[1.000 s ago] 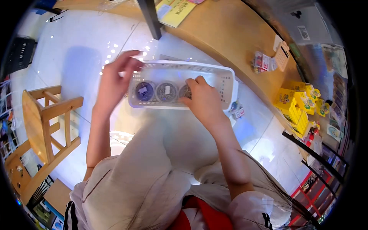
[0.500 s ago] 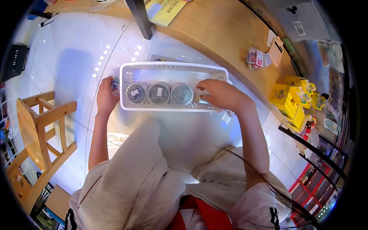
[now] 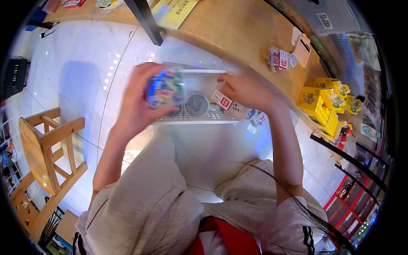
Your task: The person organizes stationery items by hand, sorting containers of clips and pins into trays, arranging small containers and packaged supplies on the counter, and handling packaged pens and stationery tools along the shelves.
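Above pale floor tiles (image 3: 76, 46), a clear, multicoloured container (image 3: 166, 88).

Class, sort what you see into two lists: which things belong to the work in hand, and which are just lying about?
In the work:
- left hand, holding a clear tub of coloured pieces
- right hand, at a labelled pack
- white basket
- round tub inside it

Apparently lying about:
- wooden seat
- yellow boxes
- yellow booklet

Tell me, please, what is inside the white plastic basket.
In the basket, one round, clear tub of grey pieces shows, with part of another beside it. The left hand and its clear container of multicoloured pieces hide the left end; the right hand partly hides the right.
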Tool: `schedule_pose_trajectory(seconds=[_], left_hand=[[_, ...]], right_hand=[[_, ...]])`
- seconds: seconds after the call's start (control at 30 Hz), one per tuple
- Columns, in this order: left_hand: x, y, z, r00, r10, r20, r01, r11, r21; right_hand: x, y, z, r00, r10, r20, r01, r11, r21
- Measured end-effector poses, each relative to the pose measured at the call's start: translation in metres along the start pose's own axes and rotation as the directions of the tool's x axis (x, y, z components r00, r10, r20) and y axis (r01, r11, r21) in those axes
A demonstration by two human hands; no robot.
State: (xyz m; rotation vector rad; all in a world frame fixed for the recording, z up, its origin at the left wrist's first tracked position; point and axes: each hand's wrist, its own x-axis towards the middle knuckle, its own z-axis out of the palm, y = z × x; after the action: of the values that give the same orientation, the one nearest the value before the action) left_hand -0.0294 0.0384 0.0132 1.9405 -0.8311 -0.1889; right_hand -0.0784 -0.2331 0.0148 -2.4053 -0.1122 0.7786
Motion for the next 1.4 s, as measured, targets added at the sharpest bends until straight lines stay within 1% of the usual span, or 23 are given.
schedule_pose_trajectory(seconds=[0.1,0.2,0.27,0.3,0.37,0.4,0.47,0.5,0.57,0.6,0.67,0.77,0.87,0.97,1.07,1.13,1.17,1.2,1.27,1.3,1.33,1.37,1.4], left_hand=[[0.017,0.016,0.025,0.991,-0.005,0.135,0.015,0.997,-0.075],[0.025,0.021,0.044,0.986,-0.029,0.162,0.051,0.990,-0.135],[0.027,0.024,0.051,0.984,-0.075,0.165,0.102,0.981,-0.164],[0.028,0.025,0.054,0.985,-0.061,0.164,0.088,0.983,-0.160],[0.029,0.025,0.059,0.986,-0.034,0.163,0.059,0.987,-0.152],[0.032,0.026,0.059,0.974,-0.009,0.224,0.038,0.992,-0.121],[0.040,0.026,0.056,0.937,0.032,0.347,-0.010,0.998,-0.066],[0.044,0.026,0.060,0.914,0.040,0.404,-0.059,0.998,0.035],[0.049,0.028,0.072,0.860,0.035,0.509,-0.173,0.959,0.225],[0.050,0.027,0.085,0.877,0.067,0.476,-0.190,0.958,0.215],[0.045,0.020,0.113,0.903,0.129,0.409,-0.223,0.956,0.191],[0.041,0.014,0.123,0.789,0.003,0.614,-0.235,0.926,0.297],[0.052,0.015,0.122,0.701,-0.189,0.688,-0.135,0.912,0.388],[0.061,0.005,0.122,0.712,-0.062,0.700,-0.162,0.955,0.249],[0.062,-0.003,0.124,0.666,-0.094,0.740,0.073,0.995,0.061],[0.054,-0.004,0.126,0.671,-0.018,0.741,-0.061,0.995,0.080],[0.050,-0.002,0.127,0.671,0.019,0.742,-0.127,0.988,0.090],[0.054,0.007,0.121,0.684,-0.094,0.724,-0.001,0.991,0.131],[0.065,0.031,0.102,0.664,-0.326,0.673,0.255,0.945,0.207],[0.058,0.031,0.099,0.738,-0.235,0.633,0.362,0.929,-0.078],[0.049,0.030,0.094,0.809,-0.168,0.563,0.423,0.831,-0.360],[0.042,0.027,0.088,0.871,-0.131,0.473,0.432,0.662,-0.613],[0.038,0.024,0.084,0.849,-0.144,0.508,0.474,0.632,-0.613]], right_hand=[[-0.027,-0.002,-0.022,0.979,-0.077,-0.190,0.087,0.995,0.047],[-0.050,0.002,-0.037,0.973,0.063,-0.221,0.006,0.955,0.296],[-0.057,0.007,-0.042,0.954,0.121,-0.274,0.021,0.885,0.465],[-0.059,0.009,-0.043,0.943,0.153,-0.296,0.035,0.838,0.545],[-0.063,0.015,-0.042,0.910,0.115,-0.399,0.136,0.825,0.548],[-0.065,0.018,-0.042,0.888,0.097,-0.450,0.186,0.818,0.544],[-0.069,0.026,-0.043,0.851,0.170,-0.497,0.120,0.858,0.499],[-0.071,0.030,-0.044,0.828,0.205,-0.522,0.084,0.875,0.476],[-0.069,0.037,-0.040,0.780,0.213,-0.589,0.132,0.864,0.487],[-0.068,0.039,-0.039,0.752,0.215,-0.624,0.159,0.859,0.487],[-0.069,0.032,-0.037,0.748,0.213,-0.629,0.150,0.868,0.473],[-0.069,0.026,-0.035,0.761,0.223,-0.609,0.126,0.870,0.476],[-0.070,0.032,-0.035,0.747,0.241,-0.620,0.149,0.848,0.508],[-0.068,0.039,-0.033,0.700,0.285,-0.655,0.182,0.816,0.549],[-0.067,0.051,-0.028,0.661,0.330,-0.674,0.168,0.811,0.561],[-0.060,0.045,-0.015,0.648,0.361,-0.670,0.164,0.794,0.586],[-0.055,0.042,-0.007,0.667,0.298,-0.682,0.180,0.824,0.537],[-0.050,0.038,0.000,0.686,0.232,-0.690,0.199,0.852,0.484],[-0.044,0.022,0.012,0.697,0.200,-0.689,0.260,0.824,0.503],[-0.041,0.015,0.017,0.695,0.220,-0.684,0.269,0.803,0.532],[-0.039,0.008,0.023,0.696,0.239,-0.677,0.279,0.778,0.562],[-0.037,0.001,0.028,0.698,0.258,-0.668,0.289,0.752,0.593],[-0.036,-0.006,0.031,0.677,0.238,-0.697,0.314,0.763,0.565]])
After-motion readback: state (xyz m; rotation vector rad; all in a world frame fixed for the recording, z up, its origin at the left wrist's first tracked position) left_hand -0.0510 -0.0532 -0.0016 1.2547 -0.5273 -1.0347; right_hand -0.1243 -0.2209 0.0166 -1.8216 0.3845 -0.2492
